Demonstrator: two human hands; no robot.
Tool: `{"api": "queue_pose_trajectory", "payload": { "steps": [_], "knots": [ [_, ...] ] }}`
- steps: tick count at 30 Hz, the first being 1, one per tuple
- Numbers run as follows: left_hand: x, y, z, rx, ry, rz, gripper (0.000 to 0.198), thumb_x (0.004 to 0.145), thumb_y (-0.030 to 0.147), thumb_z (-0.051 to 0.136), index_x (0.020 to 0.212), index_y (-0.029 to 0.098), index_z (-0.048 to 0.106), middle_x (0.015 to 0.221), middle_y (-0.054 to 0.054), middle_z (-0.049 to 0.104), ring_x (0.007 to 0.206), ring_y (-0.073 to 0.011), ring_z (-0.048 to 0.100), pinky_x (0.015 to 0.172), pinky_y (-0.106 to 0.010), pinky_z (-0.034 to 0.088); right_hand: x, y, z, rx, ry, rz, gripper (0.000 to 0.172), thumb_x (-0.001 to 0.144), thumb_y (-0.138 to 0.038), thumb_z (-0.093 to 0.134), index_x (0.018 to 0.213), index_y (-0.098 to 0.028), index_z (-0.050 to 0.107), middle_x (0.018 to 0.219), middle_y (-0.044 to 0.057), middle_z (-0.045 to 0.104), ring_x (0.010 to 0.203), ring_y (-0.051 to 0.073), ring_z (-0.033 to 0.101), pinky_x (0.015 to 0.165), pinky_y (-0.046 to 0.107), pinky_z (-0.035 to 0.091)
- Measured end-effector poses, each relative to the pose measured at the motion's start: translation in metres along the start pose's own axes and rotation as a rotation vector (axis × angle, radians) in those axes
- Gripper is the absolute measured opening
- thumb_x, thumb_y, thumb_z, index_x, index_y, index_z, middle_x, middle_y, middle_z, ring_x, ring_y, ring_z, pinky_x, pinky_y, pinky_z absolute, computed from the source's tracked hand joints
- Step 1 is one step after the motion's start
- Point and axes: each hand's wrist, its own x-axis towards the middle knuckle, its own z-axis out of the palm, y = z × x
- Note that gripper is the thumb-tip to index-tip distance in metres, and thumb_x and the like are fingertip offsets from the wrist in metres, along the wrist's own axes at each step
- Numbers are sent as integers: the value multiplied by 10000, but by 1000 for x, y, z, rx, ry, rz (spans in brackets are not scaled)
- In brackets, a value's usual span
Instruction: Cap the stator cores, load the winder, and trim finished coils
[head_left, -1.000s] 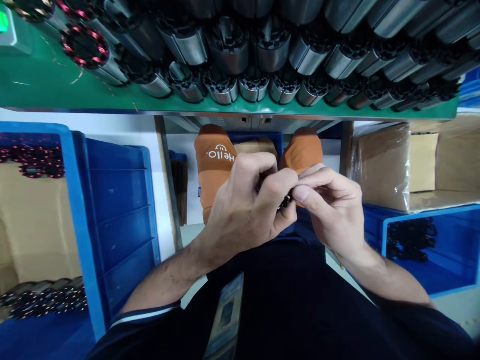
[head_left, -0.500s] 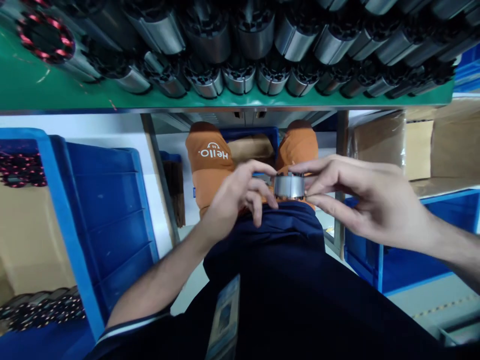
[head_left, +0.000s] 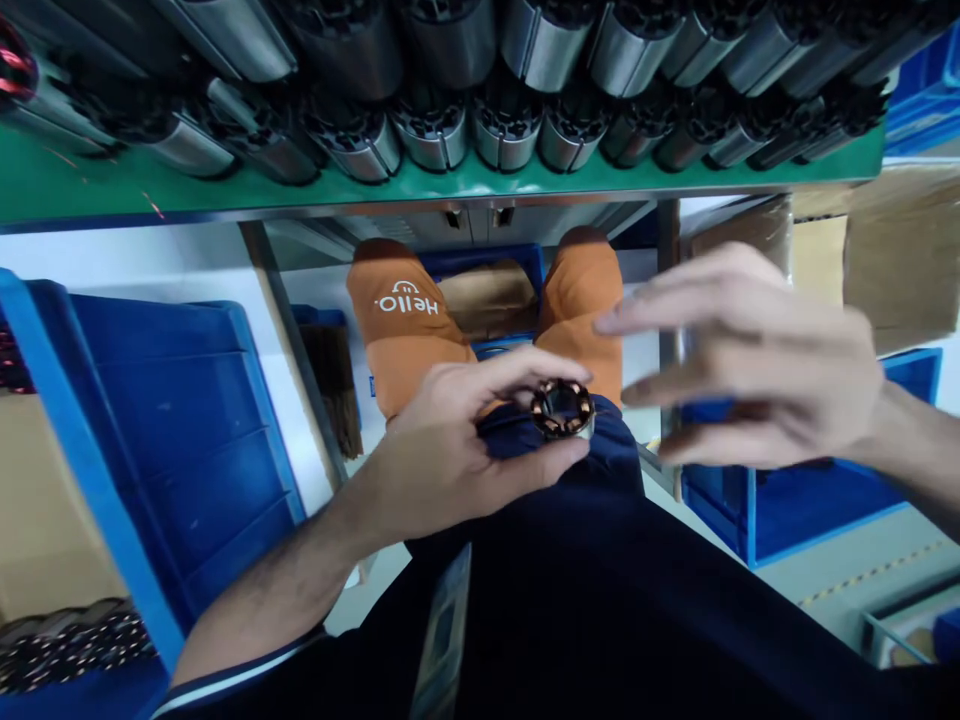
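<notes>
Between the thumb and fingers of my left hand (head_left: 465, 430) is a small motor stator (head_left: 587, 425), a metal ring with copper windings around a hollow centre. Its open end faces up toward me, above my lap. My right hand (head_left: 757, 365) is off to the right, apart from the stator, blurred by motion, its fingers spread with nothing in them. Dark trousers and orange knee covers (head_left: 409, 310) lie below and beyond the hands.
Several metal stators (head_left: 506, 130) stand in rows on the green bench top (head_left: 247, 195) ahead. A blue crate (head_left: 172, 400) stands at the left, with more wound stators (head_left: 75, 640) near it. Cardboard boxes (head_left: 900, 260) and a blue bin (head_left: 817, 510) are at the right.
The stator has turned from side-on to showing its open end, now gripped by my left hand. My right hand has let go and drawn away to the right. The view has shifted slightly.
</notes>
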Motion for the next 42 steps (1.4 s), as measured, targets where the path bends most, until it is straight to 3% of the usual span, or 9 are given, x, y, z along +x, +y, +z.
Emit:
{"api": "queue_pose_trajectory", "payload": {
  "steps": [7, 12, 17, 21, 25, 28, 32, 36, 42],
  "knots": [
    [-4, -5, 10, 557, 363, 499, 196, 1094, 188, 918, 1241, 302, 854, 1432, -21, 901, 1215, -165, 908, 1040, -249, 756, 1, 9, 14, 701, -422, 611, 359, 1053, -575, 972, 1037, -222, 906, 913, 2, 894, 675, 137, 810, 627, 241, 655],
    [-4, 1, 10, 702, 350, 452, 317, 1018, 209, 910, 1315, 306, 854, 1286, -8, 939, 1086, -236, 940, 954, -337, 796, 6, -6, 18, 233, -201, 286, 309, 1058, -517, 943, 881, -285, 841, 650, -80, 706, 471, 93, 555, 447, 260, 450],
    [-2, 8, 7, 332, 200, 114, 326, 1031, 288, 885, 1352, 283, 826, 1245, -10, 944, 1055, -235, 937, 942, -373, 802, 8, -20, 1, -48, -48, 78, 442, 942, -526, 1073, 716, -319, 755, 688, -43, 679, 599, 152, 565, 514, 333, 470],
    [-3, 6, 8, 533, 357, 304, 268, 1082, 185, 875, 1279, 364, 839, 1379, 8, 910, 1275, -239, 902, 1097, -413, 783, 9, -4, -7, 313, -98, 275, 322, 953, -523, 1083, 939, -262, 894, 1000, 37, 896, 851, 195, 845, 665, 280, 693],
    [-5, 2, 10, 733, 428, 536, 246, 1083, 139, 891, 1227, 332, 844, 1352, -5, 918, 1180, -223, 927, 1099, -398, 789, 13, 10, 5, 665, -408, 552, 309, 1062, -532, 978, 973, -239, 929, 820, -1, 875, 568, 133, 777, 510, 224, 637],
    [-4, 3, 9, 831, 375, 555, 296, 1081, 177, 867, 1347, 303, 838, 1329, -37, 932, 1169, -280, 942, 1084, -465, 805, 14, 4, 16, 434, -295, 376, 389, 1091, -551, 941, 857, -245, 885, 663, -71, 764, 453, 89, 635, 430, 214, 569],
    [0, 9, 6, 495, 221, 171, 291, 1040, 295, 867, 1323, 245, 819, 1133, -21, 939, 935, -240, 930, 833, -374, 792, 13, -18, 12, -112, -44, 83, 562, 1056, -608, 949, 616, -323, 745, 567, -88, 576, 505, 102, 499, 400, 241, 467],
    [-1, 11, 5, 434, 258, 193, 242, 1081, 282, 878, 1311, 325, 813, 1300, -7, 925, 1186, -238, 918, 1038, -406, 795, 10, -17, -6, -114, -13, -17, 529, 950, -555, 1084, 680, -270, 730, 729, -26, 672, 663, 124, 612, 553, 274, 520],
    [-9, 0, 8, 784, 439, 551, 265, 1061, 148, 871, 1184, 382, 851, 1353, 59, 914, 1168, -221, 919, 1131, -460, 808, 8, 8, 6, 634, -358, 531, 433, 1067, -663, 943, 969, -242, 929, 822, 11, 852, 591, 135, 759, 499, 233, 614]
  ]
}}
